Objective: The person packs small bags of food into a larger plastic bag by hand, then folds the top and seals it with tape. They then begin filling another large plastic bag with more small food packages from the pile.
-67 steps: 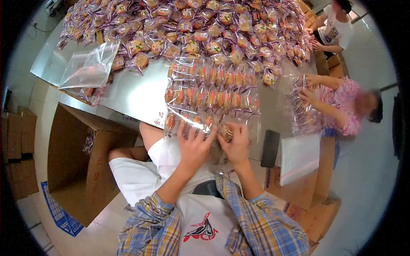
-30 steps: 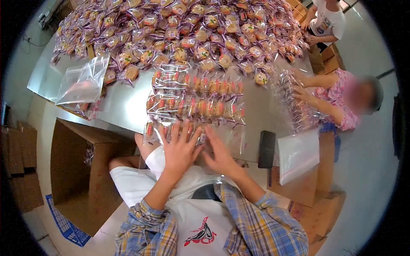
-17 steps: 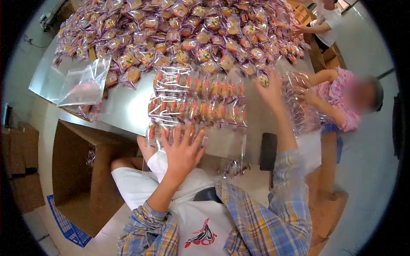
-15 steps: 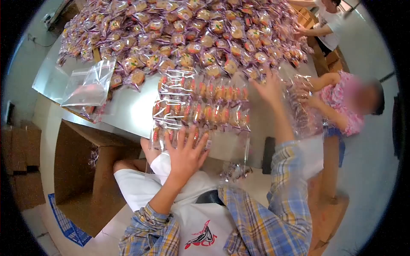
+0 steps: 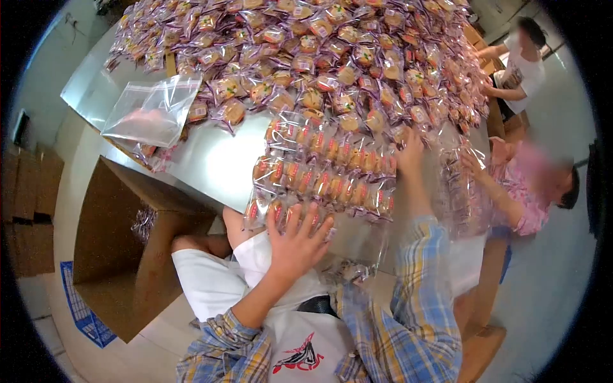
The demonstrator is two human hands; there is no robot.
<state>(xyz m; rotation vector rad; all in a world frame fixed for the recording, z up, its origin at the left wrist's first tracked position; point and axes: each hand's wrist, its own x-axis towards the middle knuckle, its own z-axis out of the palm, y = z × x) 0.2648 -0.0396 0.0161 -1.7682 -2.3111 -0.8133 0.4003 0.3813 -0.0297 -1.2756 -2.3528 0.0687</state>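
A clear plastic bag [image 5: 364, 246] lies at the table's near edge, with rows of wrapped round cakes [image 5: 325, 182] standing on edge in it. My left hand [image 5: 297, 246] rests on the near row, fingers spread and palm down. At the far right end of the rows is my right hand [image 5: 412, 156], its fingers curled at a wrapped cake [image 5: 401, 135]; blur hides part of the grip. Beyond the rows spreads a large heap of loose wrapped cakes [image 5: 306, 45].
Empty clear bags [image 5: 156, 112] lie on the table's left. An open cardboard box [image 5: 128, 249] stands below, by a blue crate [image 5: 86, 313]. At right, a person in pink [image 5: 520, 195] handles another filled bag [image 5: 463, 185]; a person in white [image 5: 520, 70] stands farther back.
The view has shifted, so the table appears farther right. My right hand's fingers, spread before, have drawn together at the end of the rows. My left hand stays flat on the near row.
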